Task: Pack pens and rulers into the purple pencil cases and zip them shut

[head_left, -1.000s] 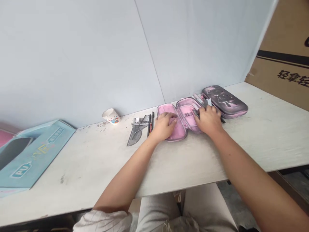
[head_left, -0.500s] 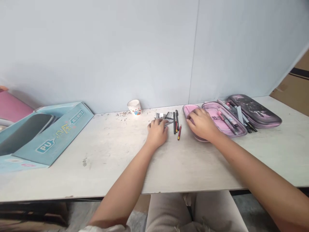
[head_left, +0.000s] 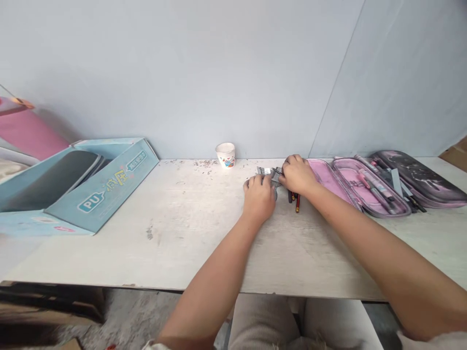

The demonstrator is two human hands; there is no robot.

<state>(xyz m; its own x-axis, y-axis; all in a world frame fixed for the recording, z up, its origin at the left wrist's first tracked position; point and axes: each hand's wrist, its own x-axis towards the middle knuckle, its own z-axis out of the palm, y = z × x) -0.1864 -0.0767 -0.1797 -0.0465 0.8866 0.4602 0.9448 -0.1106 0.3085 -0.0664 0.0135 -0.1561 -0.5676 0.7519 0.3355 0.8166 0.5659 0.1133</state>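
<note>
My left hand [head_left: 260,197] rests on the table with its fingers spread and bent over the near left side of a grey printed packet [head_left: 267,171]. Its fingertips touch the packet or lie just at its edge. My right hand [head_left: 298,174] is closed, fingers pointing down, over the packet's right end. A thin dark stick-like item shows at its fingertips, too small to name. Below that hand, the ends of a red-and-black pencil [head_left: 297,203] and dark pens [head_left: 290,196] stick out; the rest is covered.
An open pink pencil case [head_left: 345,167] holding pens lies to the right, beside a dark closed-looking case [head_left: 419,175]. A white paper cup [head_left: 225,155] stands near the wall, with shavings [head_left: 202,165] to its left. A light blue box [head_left: 109,194] holds a dark case.
My right hand has left the pink pencil case and moved left, over the pens beside the packet. My left hand stays by the packet. The view has turned left.
</note>
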